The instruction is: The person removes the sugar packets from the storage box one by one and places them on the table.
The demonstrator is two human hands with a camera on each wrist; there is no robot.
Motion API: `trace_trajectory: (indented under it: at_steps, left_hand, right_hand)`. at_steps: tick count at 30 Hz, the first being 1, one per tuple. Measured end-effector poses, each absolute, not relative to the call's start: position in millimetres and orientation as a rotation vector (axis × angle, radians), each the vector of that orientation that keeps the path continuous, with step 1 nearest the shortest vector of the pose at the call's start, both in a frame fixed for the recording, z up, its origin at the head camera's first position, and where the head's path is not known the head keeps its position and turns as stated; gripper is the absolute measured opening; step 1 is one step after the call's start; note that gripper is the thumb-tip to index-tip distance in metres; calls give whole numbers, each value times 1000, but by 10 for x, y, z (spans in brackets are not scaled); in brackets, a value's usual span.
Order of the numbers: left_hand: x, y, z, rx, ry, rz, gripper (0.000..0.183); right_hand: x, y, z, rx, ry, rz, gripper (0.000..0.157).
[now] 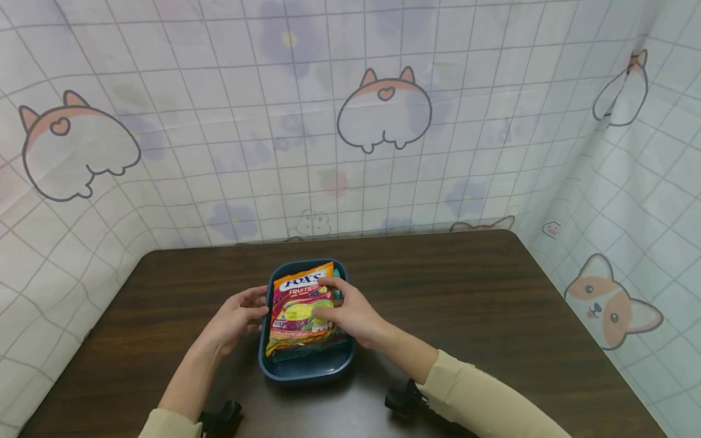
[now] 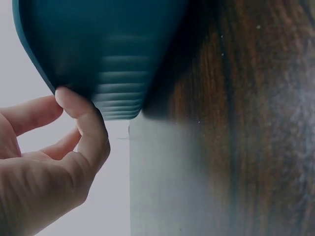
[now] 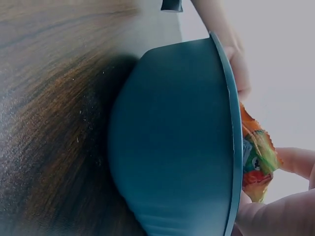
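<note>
A colourful Fox's fruit candy bag (image 1: 301, 310) lies label up in a dark blue plastic tray (image 1: 306, 372). Part of a teal packet (image 1: 338, 267) shows beneath it. From the right, my right hand (image 1: 353, 313) reaches over the rim and holds the bag, thumb on its face and a finger near its top. The right wrist view shows the bag's crimped end (image 3: 261, 162) above the rim, between finger and thumb. My left hand (image 1: 238, 319) is at the tray's left side; its thumb tip (image 2: 71, 101) touches the rim, fingers loosely bent.
The tray stands on a dark wood-grain table (image 1: 465, 304). Behind and at the sides hangs a white grid-patterned cloth (image 1: 246, 121) with corgi drawings. Black wrist devices (image 1: 405, 398) are at both cuffs.
</note>
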State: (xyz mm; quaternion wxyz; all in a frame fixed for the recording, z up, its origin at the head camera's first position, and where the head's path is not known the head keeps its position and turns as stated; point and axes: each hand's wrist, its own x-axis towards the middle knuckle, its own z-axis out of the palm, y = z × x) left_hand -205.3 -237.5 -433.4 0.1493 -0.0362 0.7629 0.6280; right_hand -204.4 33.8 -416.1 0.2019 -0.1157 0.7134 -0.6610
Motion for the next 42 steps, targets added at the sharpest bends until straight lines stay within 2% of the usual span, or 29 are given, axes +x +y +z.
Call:
trace_trajectory:
  at_steps: [7,19,42]
  left_hand:
    - [-2092,-2402,-4352,-88,2153,1827,57]
    - [-2196,-2541,-4382,45,2072,1825,62]
    - [-2197,-2532,-4385,26,2048,1831,64]
  right_hand:
    - [-2093,318,-4221,-363,1996,-1801,68]
    - [-2262,232,-4229,-412,2067,-1693,72]
    - [-2252,194,-4304,-575,2248,-1511,78]
